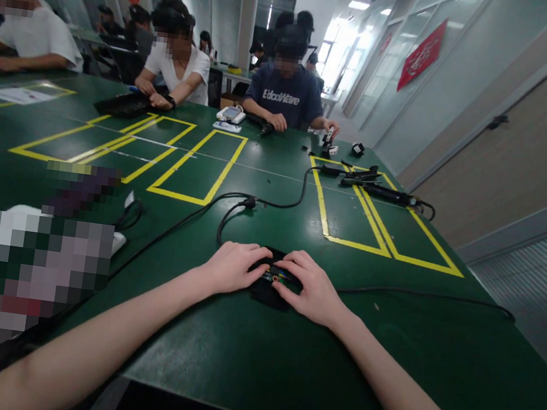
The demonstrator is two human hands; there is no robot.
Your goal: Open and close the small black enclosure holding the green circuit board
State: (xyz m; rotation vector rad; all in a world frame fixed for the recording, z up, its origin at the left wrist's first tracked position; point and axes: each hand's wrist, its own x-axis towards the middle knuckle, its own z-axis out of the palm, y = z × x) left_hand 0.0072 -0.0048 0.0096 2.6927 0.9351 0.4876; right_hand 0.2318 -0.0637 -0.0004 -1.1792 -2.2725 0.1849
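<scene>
A small black device [271, 276] lies near the table's front, its inside exposed, with coloured wires and a copper-coloured ring showing. My left hand [238, 267] grips its left end, thumb and fingers curled round it. From the other side my right hand [310, 287] closes on the right end, the thumb close to the copper ring. Beneath the device is a dark piece [269, 295] whose kind I cannot make out. One black cable [393, 291] runs off to the right from behind my right hand; a cord with a plug [249, 202] lies beyond my left hand.
Yellow tape rectangles [210, 166] mark the green table [233, 361]. Black tool-like parts with a cord [381, 191] lie at the back right. A white device [230, 114] stands near the far edge. Blurred-out items [43, 269] sit at the left. Several people work across the table.
</scene>
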